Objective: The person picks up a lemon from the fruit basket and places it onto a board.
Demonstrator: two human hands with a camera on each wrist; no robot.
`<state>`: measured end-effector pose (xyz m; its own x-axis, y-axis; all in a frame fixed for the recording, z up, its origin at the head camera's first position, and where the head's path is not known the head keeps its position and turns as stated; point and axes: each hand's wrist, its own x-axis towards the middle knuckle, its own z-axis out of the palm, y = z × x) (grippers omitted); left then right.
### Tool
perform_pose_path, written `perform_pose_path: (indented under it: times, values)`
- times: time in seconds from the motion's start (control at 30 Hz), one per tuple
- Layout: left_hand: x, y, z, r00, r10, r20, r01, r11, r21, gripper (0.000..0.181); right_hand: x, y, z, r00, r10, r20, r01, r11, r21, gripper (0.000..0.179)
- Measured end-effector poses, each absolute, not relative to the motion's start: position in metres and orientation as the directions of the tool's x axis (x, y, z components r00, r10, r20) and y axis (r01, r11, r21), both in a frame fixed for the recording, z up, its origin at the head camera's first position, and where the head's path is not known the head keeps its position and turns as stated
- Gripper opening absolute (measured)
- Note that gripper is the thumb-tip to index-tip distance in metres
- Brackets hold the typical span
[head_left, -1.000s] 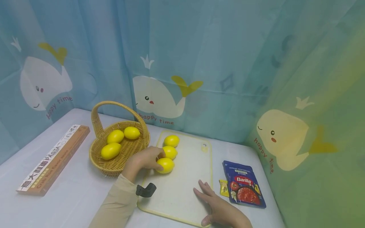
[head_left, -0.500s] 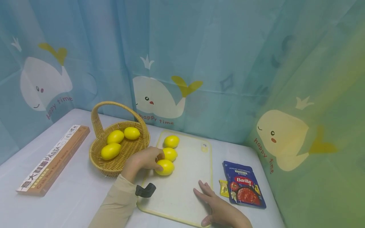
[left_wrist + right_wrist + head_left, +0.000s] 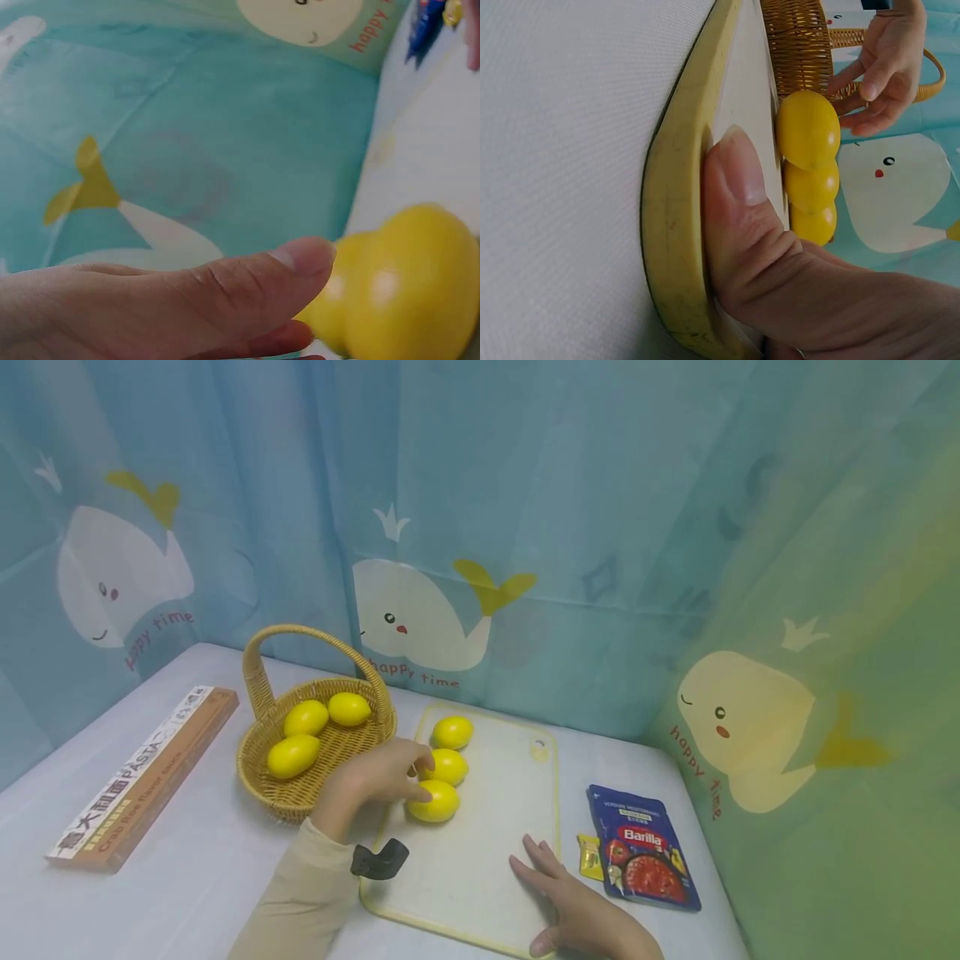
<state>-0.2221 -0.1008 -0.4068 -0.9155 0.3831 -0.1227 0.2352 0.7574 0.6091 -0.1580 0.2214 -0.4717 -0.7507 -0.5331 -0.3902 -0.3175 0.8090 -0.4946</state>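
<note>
Three yellow lemons stand in a row along the left side of a white cutting board with a yellow rim (image 3: 480,868): the near lemon (image 3: 437,802), the middle lemon (image 3: 449,767) and the far lemon (image 3: 453,732). Beside the near two hovers my left hand (image 3: 375,772), thumb and fingers loosely parted. From the right wrist view, a gap shows between the left hand (image 3: 889,71) and the closest lemon (image 3: 808,129). My right hand (image 3: 577,906) rests spread on the board's lower right edge. Its thumb (image 3: 739,176) lies on the board by the rim in the right wrist view.
A wicker basket (image 3: 258,797) with a tall handle stands left of the board, holding three more lemons (image 3: 293,757). Farther left lies a pasta box (image 3: 150,768). Right of the board are a blue Barilla pouch (image 3: 645,847) and a small yellow packet (image 3: 590,857). A whale-print curtain (image 3: 600,527) encloses the table.
The near two lemons have shifted slightly toward me. My left hand has loosened from the near lemon and drawn a little to the left. My right hand stays in place.
</note>
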Motion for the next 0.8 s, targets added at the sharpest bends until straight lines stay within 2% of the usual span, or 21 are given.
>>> perform_pose_path:
  times: [0.37, 0.6, 0.8]
  values:
    - [-0.198, -0.126, -0.372, -0.905, 0.421, -0.06, 0.287, 0.709, 0.644, 0.032, -0.157, 0.221, -0.47, -0.754, -0.537, -0.378, -0.329, 0.807, -0.49, 0.1]
    - [-0.178, -0.161, -0.357, -0.892, 0.452, 0.002, 0.336, 0.661, 0.671, 0.041, -0.155, 0.22, -0.471, -0.759, -0.55, -0.349, -0.34, 0.792, -0.508, 0.1]
    - [-0.165, -0.194, -0.354, -0.898, 0.426, 0.111, 0.378, 0.618, 0.69, 0.047, -0.156, 0.222, -0.471, -0.757, -0.554, -0.345, -0.342, 0.787, -0.513, 0.099]
